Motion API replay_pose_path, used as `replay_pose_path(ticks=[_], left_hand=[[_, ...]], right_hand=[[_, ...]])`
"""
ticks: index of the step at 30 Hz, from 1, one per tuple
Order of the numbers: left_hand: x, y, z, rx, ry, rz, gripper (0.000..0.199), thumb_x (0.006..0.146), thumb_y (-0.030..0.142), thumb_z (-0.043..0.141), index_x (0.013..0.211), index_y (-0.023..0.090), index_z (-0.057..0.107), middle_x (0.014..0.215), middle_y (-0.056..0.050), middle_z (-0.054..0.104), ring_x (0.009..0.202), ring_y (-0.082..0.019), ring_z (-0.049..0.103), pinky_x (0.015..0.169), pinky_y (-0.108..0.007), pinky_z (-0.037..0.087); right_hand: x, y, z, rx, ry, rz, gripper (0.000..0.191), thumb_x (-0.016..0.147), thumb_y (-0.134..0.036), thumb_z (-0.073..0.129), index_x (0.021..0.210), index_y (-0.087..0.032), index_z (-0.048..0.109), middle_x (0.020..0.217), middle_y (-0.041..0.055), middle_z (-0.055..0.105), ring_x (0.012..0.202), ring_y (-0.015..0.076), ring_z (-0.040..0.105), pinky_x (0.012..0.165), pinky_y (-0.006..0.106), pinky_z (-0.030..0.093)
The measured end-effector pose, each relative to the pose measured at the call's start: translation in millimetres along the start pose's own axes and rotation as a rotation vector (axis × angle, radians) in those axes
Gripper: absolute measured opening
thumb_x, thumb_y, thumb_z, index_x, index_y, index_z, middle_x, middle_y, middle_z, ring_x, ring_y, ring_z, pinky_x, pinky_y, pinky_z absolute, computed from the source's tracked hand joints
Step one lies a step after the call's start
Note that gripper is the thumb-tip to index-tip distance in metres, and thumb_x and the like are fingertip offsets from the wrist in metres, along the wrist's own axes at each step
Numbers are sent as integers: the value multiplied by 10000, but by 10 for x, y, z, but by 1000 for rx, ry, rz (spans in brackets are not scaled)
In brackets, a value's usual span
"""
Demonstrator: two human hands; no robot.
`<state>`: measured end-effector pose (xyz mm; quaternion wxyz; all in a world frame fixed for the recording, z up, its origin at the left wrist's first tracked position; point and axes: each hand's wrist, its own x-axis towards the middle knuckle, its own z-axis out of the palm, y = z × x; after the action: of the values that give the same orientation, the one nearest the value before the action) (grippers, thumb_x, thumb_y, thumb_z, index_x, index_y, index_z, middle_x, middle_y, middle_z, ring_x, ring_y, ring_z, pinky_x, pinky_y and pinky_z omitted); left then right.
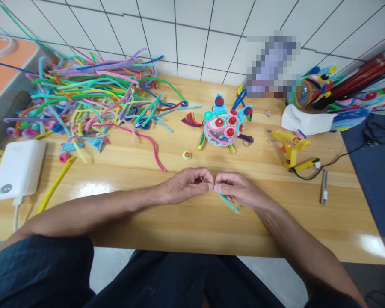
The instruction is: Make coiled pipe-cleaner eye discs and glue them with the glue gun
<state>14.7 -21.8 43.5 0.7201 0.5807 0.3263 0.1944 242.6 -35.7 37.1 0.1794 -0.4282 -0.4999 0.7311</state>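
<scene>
Turquoise and fuzzy, a thin strand (228,203) pokes from the right hand (239,188), whose grip pinches it just below the frame's centre. The left hand (186,186) meets it fingertip to fingertip; whether that grip clasps the strand, I cannot tell. Above them, a many-coloured figure (223,124) stands on the desk (179,231).

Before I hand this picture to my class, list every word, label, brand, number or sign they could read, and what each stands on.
No text can be read anywhere in this view.
White power bank: any marking in its grey oval is too small to read.
Yellow glue gun: any print is too small to read.
Pixelated patch: blurred out, unreadable.
</scene>
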Motion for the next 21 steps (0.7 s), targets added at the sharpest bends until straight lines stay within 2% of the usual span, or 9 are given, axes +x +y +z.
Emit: replay_pose_path(ticks=[4,7,10,13,16,18,21], left_hand=[[9,-84,123,-356,180,-113,322,841,455,742,901,176,592,634,78,443,508,-60,301,477,-208,218],[28,-94,154,-475,227,-146,340,830,473,748,882,179,585,738,46,542,496,-46,299,461,-213,207],[47,-38,72,-319,189,-88,327,848,473,728,930,173,626,820,25,606,538,-57,367,496,-218,270],[46,40,-41,-81,107,-16,283,881,412,712,1012,165,668,856,17,630,659,-88,474,609,-229,362],[32,84,-92,59,39,42,228,911,375,680,967,154,675,816,27,597,663,-90,449,630,-237,354],[23,85,-79,78,27,43,228,912,375,669,911,148,663,763,38,556,646,-87,419,617,-234,339],[18,45,-3,-33,71,-34,260,877,402,699,883,150,640,717,47,526,629,-85,416,591,-224,329]], right_hand=[[65,67,52,75,84,-46,428,830,-594,761,781,-190,633,574,-62,507,490,73,420,461,212,316],[73,40,61,114,109,-21,431,779,-589,796,766,-189,637,589,-61,505,493,70,415,450,208,297],[43,-20,34,141,117,40,425,733,-561,820,711,-196,602,565,-67,482,476,66,378,435,211,260],[19,-51,-4,119,101,63,401,730,-526,811,677,-197,588,534,-75,443,467,64,343,431,217,230],[15,-34,-25,72,58,44,372,767,-501,784,675,-195,593,535,-77,427,468,63,333,435,221,231],[16,-12,-24,35,31,23,367,803,-494,763,682,-195,588,549,-71,446,480,64,351,446,220,248],[18,12,2,-34,50,-22,370,851,-515,736,730,-196,593,566,-64,486,499,73,392,464,219,280]])
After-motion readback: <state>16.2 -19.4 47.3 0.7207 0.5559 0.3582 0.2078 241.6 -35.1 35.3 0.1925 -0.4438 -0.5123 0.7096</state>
